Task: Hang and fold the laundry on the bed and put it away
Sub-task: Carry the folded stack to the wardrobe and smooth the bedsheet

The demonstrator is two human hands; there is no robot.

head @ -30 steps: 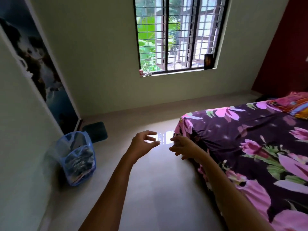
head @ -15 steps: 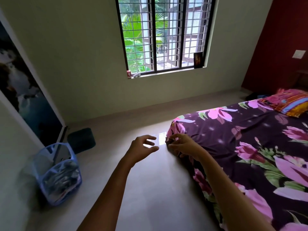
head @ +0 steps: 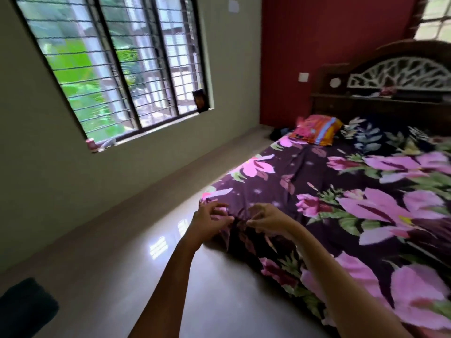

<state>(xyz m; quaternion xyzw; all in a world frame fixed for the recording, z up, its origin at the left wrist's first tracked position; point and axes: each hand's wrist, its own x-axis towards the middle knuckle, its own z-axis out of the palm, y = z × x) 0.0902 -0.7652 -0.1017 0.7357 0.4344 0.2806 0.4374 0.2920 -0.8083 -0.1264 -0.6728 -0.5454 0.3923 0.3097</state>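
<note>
Both hands hover at the window-side foot corner of the bed [head: 366, 242], which lies straight ahead between them. The left hand [head: 209, 222] is floor-side, fingers loosely spread, gripping nothing. The right hand [head: 268, 219] curls onto the floral bedsheet [head: 268, 181]; I cannot tell if it pinches. No loose laundry shows.

Beyond the fingers [head: 216, 206], up to their left, a wide barred window [head: 117, 69] fills the pale green wall [head: 48, 179], with bright greenery outside. Its daylight glints on the polished floor [head: 122, 276] just left of the fingers. From them the bed [head: 317, 181] runs back to the right, to a carved dark headboard [head: 400, 48] against a deep red wall [head: 329, 45]. A second window [head: 436, 18] sits above it. A dark mat [head: 24, 306] lies well off to their left.
</note>
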